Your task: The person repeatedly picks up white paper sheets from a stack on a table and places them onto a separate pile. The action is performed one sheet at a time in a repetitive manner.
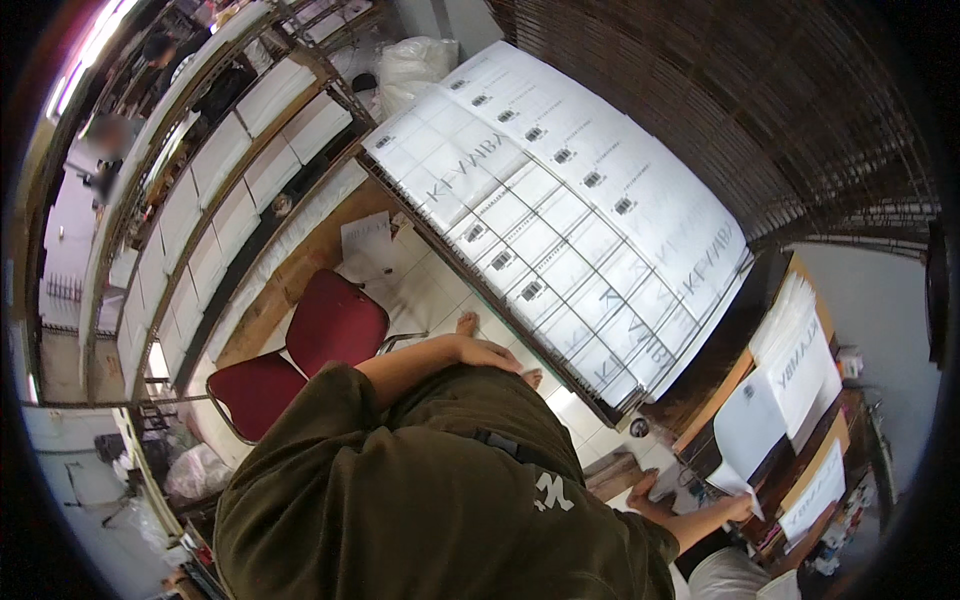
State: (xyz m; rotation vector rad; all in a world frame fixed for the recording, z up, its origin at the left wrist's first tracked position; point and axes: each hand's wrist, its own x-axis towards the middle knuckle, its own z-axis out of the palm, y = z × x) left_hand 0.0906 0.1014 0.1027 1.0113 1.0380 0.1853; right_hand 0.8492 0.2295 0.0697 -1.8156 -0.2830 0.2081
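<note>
My left hand [487, 354] lies on the dark trousers at my lap, fingers stretched out and holding nothing. Off to the lower right, my right hand [740, 507] has its fingers closed on the near edge of a white sheet of paper [748, 425]. The sheet bends up from the hand toward a thick stack of printed paper [797, 370]. A smaller pile with a printed white top sheet [815, 495] lies beside it, and what looks like another person's arm reaches to its edge.
A wire rack [570, 235] holding large printed white sheets fills the space ahead. Shelves of paper stacks [215, 165] run along the left. Dark red chairs [335, 320] stand left of me. Another person's light clothing [730, 575] shows at lower right. A plastic bag [415, 70] sits behind.
</note>
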